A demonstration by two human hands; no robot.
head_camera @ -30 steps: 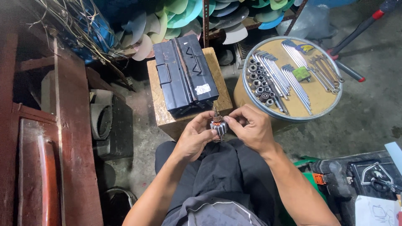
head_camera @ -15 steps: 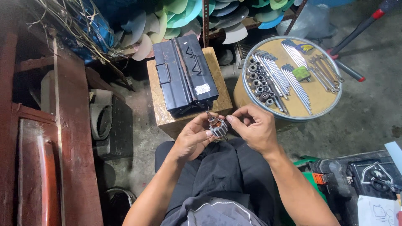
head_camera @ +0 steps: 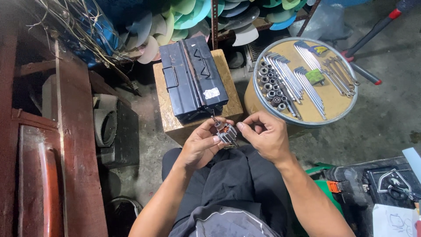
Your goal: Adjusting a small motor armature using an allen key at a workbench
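Note:
A small motor armature point(head_camera: 226, 131), grey laminated core with copper windings and a thin shaft, sits between both hands above my lap. My left hand point(head_camera: 201, 142) grips it from the left with thumb and fingers around the core. My right hand point(head_camera: 263, 136) pinches its right side with fingertips. The shaft tip points up toward a closed black metal toolbox point(head_camera: 193, 77), which rests on a wooden block point(head_camera: 230, 107) just ahead of the hands.
A round tray point(head_camera: 333, 105) on a drum at right holds several wrenches, hex keys and sockets. Plastic fan blades point(head_camera: 184, 17) pile up at the back. A red wooden bench point(head_camera: 74, 145) is at left, a black case point(head_camera: 386, 184) at lower right.
The armature has been turned in my fingers: the copper windings now face the camera, and it sits slightly more to the right. Both hands stay in place.

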